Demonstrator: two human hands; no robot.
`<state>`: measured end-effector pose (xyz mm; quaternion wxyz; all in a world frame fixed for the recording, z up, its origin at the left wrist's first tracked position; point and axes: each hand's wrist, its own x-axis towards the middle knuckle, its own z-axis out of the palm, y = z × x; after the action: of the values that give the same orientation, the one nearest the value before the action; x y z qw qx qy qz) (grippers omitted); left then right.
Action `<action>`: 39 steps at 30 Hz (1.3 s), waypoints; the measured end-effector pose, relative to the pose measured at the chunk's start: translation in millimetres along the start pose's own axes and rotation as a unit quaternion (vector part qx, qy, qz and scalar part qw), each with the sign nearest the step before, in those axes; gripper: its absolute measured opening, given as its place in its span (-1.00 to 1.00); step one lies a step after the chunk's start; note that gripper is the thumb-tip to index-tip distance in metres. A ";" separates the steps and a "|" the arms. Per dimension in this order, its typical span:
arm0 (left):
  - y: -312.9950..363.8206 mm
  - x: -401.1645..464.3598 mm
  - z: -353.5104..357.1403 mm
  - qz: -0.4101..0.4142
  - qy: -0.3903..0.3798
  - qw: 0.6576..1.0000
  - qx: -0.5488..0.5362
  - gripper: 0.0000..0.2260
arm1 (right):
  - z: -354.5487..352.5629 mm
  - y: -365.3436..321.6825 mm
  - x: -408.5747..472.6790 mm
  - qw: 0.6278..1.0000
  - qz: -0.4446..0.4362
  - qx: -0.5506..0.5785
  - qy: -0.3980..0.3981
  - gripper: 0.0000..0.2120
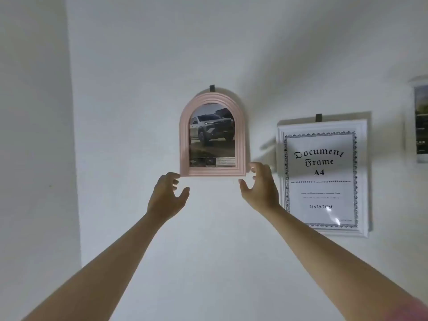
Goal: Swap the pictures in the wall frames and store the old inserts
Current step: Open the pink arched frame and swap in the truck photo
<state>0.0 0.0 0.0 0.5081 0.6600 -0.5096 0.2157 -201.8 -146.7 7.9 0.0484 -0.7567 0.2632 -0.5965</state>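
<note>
A pink arched frame (pixel 240 135) hangs on the white wall from a dark hook (pixel 212 88). It holds a picture of a grey off-road car (pixel 212 132). My left hand (pixel 168 195) is raised just below the frame's lower left corner, fingers spread, holding nothing. My right hand (pixel 259 186) is beside the lower right corner, fingers curled apart, also holding nothing. Neither hand clearly touches the frame. To the right hangs a white rectangular frame (pixel 363 177) with a "Document Frame A4" insert (pixel 320 177).
A third frame (pixel 420 121) with a dark picture shows partly at the right edge. A wall corner (pixel 74 158) runs down the left side. Bare white wall spreads below the frames and between my forearms.
</note>
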 end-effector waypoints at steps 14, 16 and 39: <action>-17.3 58.0 41.4 -0.038 -0.017 0.997 -0.070 -0.40 | 43.9 3.6 31.7 0.995 0.005 -0.096 0.019 -0.14; -20.8 60.1 45.8 -0.032 -0.008 0.997 -0.069 -0.38 | 45.2 6.1 34.2 0.994 0.001 -0.105 0.018 -0.13; -21.3 -28.1 25.0 0.002 -0.094 0.977 -0.191 -0.18 | -33.0 -5.4 -54.6 0.979 0.053 0.173 -0.089 -0.06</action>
<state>2.3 -10.3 -41.9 0.5741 0.5670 -0.5883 0.0530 -238.7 -109.2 -28.5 0.2332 -0.7719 0.1904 -0.5600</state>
